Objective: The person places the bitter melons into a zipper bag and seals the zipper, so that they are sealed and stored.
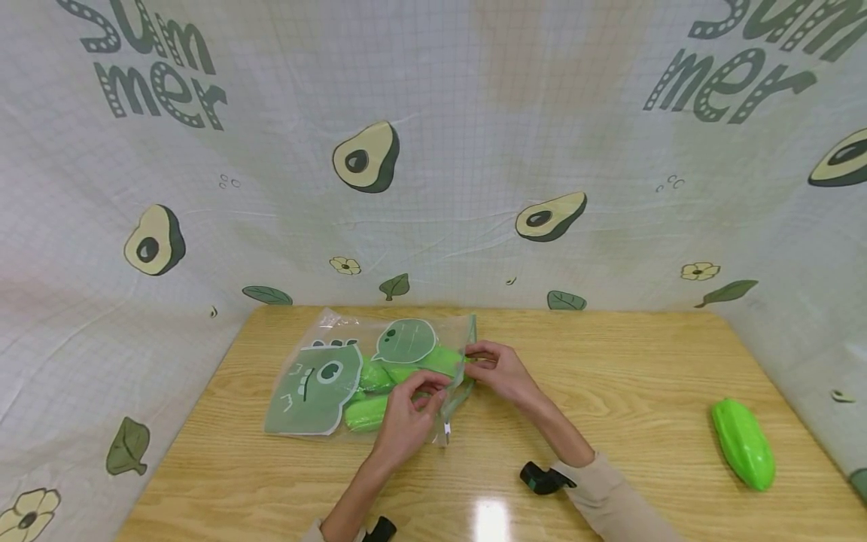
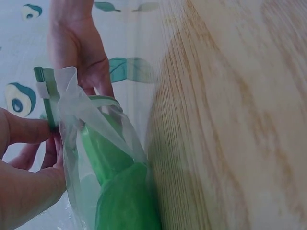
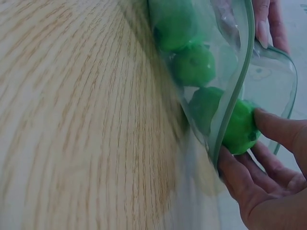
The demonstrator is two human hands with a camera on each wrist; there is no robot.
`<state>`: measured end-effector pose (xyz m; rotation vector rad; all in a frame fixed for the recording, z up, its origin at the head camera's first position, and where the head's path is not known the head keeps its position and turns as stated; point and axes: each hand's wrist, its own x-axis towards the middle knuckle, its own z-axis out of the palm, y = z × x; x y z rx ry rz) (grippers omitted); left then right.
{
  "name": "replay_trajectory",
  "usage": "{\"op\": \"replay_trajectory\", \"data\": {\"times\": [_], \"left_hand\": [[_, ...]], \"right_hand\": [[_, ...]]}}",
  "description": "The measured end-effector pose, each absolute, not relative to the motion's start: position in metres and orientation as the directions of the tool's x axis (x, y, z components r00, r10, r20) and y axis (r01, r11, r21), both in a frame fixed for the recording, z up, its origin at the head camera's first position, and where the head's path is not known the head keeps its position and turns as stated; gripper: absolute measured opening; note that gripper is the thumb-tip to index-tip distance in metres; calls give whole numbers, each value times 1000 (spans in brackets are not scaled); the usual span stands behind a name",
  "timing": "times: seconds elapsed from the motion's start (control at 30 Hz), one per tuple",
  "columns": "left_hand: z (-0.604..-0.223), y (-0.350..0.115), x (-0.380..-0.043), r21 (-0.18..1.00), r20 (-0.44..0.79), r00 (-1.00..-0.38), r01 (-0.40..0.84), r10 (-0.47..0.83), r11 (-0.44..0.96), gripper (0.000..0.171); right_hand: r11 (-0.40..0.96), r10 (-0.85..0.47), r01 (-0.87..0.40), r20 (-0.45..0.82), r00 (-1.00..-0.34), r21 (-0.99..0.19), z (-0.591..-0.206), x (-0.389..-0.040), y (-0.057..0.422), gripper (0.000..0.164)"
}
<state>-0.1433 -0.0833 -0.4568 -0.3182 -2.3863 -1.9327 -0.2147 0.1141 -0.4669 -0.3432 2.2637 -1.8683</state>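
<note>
A green vegetable (image 3: 241, 132) is lying at the open right end of a clear zip bag (image 1: 313, 395), its tip resting between the right hand's (image 1: 500, 370) thumb and fingers, while the left hand (image 1: 409, 415) is pinching the opening's near edge. The bag is lying flat, left of centre, on a wooden table (image 1: 609, 354), a lone green gourd (image 1: 743, 444) sitting well apart at right. Avocado-printed cloth (image 1: 440, 90) is hanging along the far side.
</note>
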Motion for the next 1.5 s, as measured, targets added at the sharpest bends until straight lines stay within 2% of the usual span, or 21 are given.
{"op": "replay_trajectory", "data": {"times": [0.57, 1.5], "left_hand": [[-456, -83, -143, 964, 178, -972, 204, 154, 169, 15], [-456, -85, -145, 964, 173, -964, 207, 201, 164, 18]], "right_hand": [[169, -300, -61, 8, -954, -984, -470, -216, 106, 29], [171, -295, -55, 3, -956, -984, -470, -220, 96, 37]]}}
